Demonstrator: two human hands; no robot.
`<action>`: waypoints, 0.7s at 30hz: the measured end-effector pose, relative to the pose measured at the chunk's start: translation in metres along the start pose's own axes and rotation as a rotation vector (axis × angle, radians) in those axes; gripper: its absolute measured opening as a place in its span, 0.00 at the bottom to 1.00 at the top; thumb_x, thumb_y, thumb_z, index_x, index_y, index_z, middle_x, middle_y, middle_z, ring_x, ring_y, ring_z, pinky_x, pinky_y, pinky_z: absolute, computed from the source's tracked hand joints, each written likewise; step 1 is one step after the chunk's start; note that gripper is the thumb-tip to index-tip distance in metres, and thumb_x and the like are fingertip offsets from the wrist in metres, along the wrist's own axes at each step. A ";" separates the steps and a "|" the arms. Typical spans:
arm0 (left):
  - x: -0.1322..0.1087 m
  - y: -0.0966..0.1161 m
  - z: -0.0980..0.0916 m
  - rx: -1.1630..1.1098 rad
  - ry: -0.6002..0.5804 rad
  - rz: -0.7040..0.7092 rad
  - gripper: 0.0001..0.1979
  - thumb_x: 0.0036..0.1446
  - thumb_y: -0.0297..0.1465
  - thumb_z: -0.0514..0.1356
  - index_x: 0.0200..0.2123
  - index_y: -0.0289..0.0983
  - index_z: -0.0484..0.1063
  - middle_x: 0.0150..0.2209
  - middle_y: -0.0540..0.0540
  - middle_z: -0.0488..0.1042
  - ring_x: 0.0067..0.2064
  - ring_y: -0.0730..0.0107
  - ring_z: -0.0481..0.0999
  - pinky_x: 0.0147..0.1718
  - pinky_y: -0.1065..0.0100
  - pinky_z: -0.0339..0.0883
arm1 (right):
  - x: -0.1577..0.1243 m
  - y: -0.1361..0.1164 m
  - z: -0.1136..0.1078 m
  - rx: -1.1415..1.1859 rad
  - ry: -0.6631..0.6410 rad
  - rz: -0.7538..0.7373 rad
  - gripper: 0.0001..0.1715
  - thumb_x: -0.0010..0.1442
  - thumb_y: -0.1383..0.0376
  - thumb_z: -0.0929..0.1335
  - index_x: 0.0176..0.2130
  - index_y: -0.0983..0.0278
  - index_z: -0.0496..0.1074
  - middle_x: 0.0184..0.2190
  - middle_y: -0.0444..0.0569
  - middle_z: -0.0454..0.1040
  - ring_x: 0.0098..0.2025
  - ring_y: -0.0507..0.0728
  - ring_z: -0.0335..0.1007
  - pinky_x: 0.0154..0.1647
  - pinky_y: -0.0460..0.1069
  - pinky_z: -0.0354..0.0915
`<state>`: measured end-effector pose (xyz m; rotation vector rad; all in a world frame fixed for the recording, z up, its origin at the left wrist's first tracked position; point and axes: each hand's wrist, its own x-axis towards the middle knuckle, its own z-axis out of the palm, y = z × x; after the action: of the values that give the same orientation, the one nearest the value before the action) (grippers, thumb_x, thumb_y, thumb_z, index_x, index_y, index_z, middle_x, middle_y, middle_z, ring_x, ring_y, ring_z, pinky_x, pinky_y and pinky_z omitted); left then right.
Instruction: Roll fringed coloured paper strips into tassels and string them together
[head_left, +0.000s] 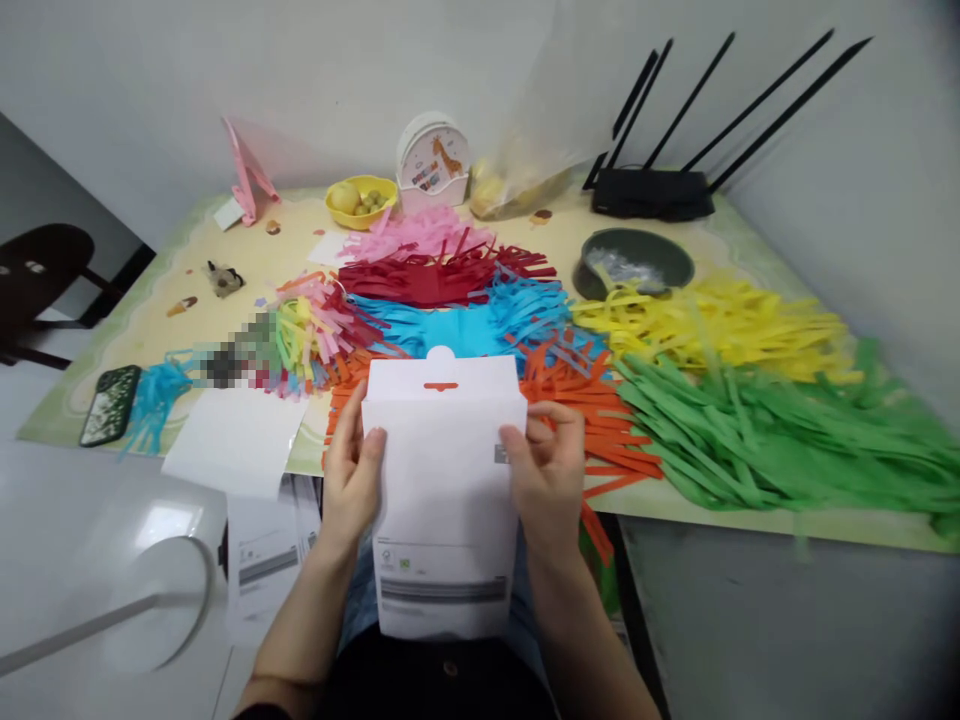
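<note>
Between my two hands is a white cardboard box (446,480), held upright over my lap at the table's front edge. Its top flap carries a rounded tab and an orange-red slot; small print and grey bands run across the lower part. My left hand (354,480) grips the left side, thumb on the front face. On the opposite side, my right hand (549,470) is closed on the upper right edge, its thumb also on the front. Just behind the box lie orange paper fringe (577,400) and blue paper fringe (457,325).
Red (420,280), pink (420,235), yellow (720,325) and green fringe (750,430) cover much of the table. At the back stand a yellow bowl (379,187), a dark green bowl (671,262) and a router (652,195). A phone (111,405) and a white sheet (232,435) lie left.
</note>
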<state>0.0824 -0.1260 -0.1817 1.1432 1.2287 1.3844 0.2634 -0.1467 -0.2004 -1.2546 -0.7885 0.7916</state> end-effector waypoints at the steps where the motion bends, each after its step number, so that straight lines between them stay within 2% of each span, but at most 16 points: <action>1: 0.000 0.001 0.001 -0.060 0.020 -0.014 0.22 0.60 0.40 0.66 0.55 0.44 0.69 0.48 0.44 0.79 0.48 0.64 0.80 0.46 0.67 0.73 | -0.001 -0.002 0.000 -0.014 0.029 -0.012 0.18 0.59 0.58 0.72 0.43 0.59 0.62 0.27 0.40 0.75 0.26 0.52 0.72 0.28 0.46 0.66; 3: 0.001 0.001 0.002 -0.140 0.050 -0.032 0.19 0.56 0.38 0.68 0.49 0.44 0.68 0.40 0.49 0.79 0.35 0.70 0.79 0.35 0.72 0.72 | -0.001 -0.004 -0.001 -0.043 0.090 -0.041 0.16 0.58 0.58 0.72 0.42 0.60 0.64 0.29 0.41 0.73 0.27 0.52 0.72 0.29 0.46 0.66; 6: 0.004 0.004 0.002 -0.170 0.104 -0.042 0.16 0.51 0.37 0.71 0.36 0.40 0.68 0.30 0.52 0.76 0.28 0.76 0.74 0.30 0.75 0.68 | -0.001 -0.006 0.000 -0.051 0.138 -0.069 0.15 0.57 0.58 0.72 0.40 0.61 0.67 0.30 0.43 0.73 0.30 0.52 0.72 0.31 0.47 0.67; 9: 0.009 0.009 0.003 -0.227 0.162 -0.091 0.19 0.43 0.36 0.74 0.29 0.38 0.67 0.29 0.52 0.75 0.28 0.75 0.73 0.30 0.74 0.68 | 0.000 -0.005 0.001 0.007 0.152 -0.051 0.15 0.55 0.58 0.74 0.37 0.62 0.68 0.32 0.45 0.75 0.33 0.54 0.74 0.35 0.48 0.68; 12: 0.014 0.014 0.004 -0.287 0.159 -0.148 0.20 0.38 0.34 0.75 0.25 0.37 0.65 0.28 0.52 0.76 0.28 0.74 0.74 0.31 0.72 0.69 | 0.001 -0.004 0.001 0.102 0.156 -0.016 0.15 0.52 0.59 0.76 0.33 0.62 0.69 0.31 0.44 0.74 0.33 0.52 0.73 0.36 0.47 0.67; 17: 0.018 0.015 0.003 -0.272 0.193 -0.160 0.18 0.34 0.32 0.75 0.21 0.36 0.68 0.27 0.51 0.76 0.28 0.75 0.74 0.31 0.72 0.69 | 0.003 -0.008 0.002 0.205 0.171 0.049 0.14 0.49 0.62 0.77 0.29 0.63 0.69 0.25 0.40 0.69 0.27 0.50 0.66 0.30 0.45 0.63; 21: 0.020 0.010 -0.001 -0.179 0.227 -0.101 0.15 0.36 0.33 0.75 0.23 0.36 0.72 0.26 0.52 0.76 0.28 0.75 0.73 0.31 0.72 0.68 | 0.004 -0.009 0.003 0.214 0.157 0.036 0.14 0.49 0.62 0.77 0.30 0.63 0.70 0.25 0.40 0.69 0.26 0.49 0.65 0.29 0.45 0.62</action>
<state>0.0782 -0.1073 -0.1706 0.8063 1.2734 1.5441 0.2632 -0.1432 -0.1905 -1.1264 -0.5410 0.7746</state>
